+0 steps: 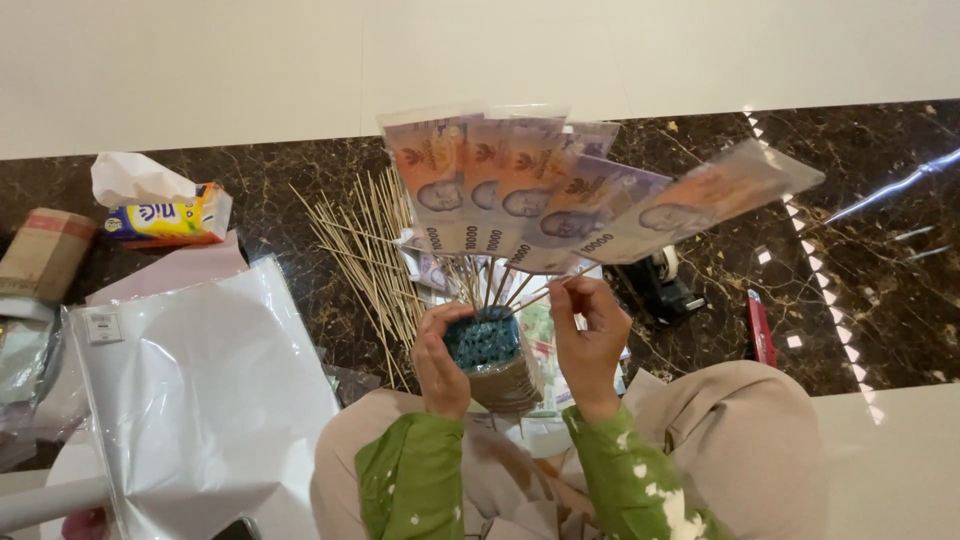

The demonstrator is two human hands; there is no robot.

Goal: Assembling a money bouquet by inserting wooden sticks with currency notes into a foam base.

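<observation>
Fingers, right hand (590, 335): thumb and forefinger pinched together on one thin skewer (555, 290) just above the foam block (483, 338); remaining fingers loosely curled.
Fingers, left hand (440, 360): wrapped tight around the side of the foam block, clamped on it, apparently to steady it while the stick is handled.
Foam block: dark blue-green, round, upright, held over the person's lap; brown wrapping around its lower part. It serves as a holder, with several skewers standing in its top.
Banknotes (540, 190): each in a clear sleeve on a skewer, spread in a fan above the foam block, the rightmost one tilted furthest out. The fanning keeps every face visible.
Loose skewers (365, 250): scattered pile on the dark marble floor (880, 250), left of and behind the foam block.
Clear plastic sheet (200, 390): lying well left of the foam block.
Tissue box (165, 220): far left of the foam block, white tissue standing out of its top.
Tape dispenser (660, 285): dark, right of the foam block, on the floor.
</observation>
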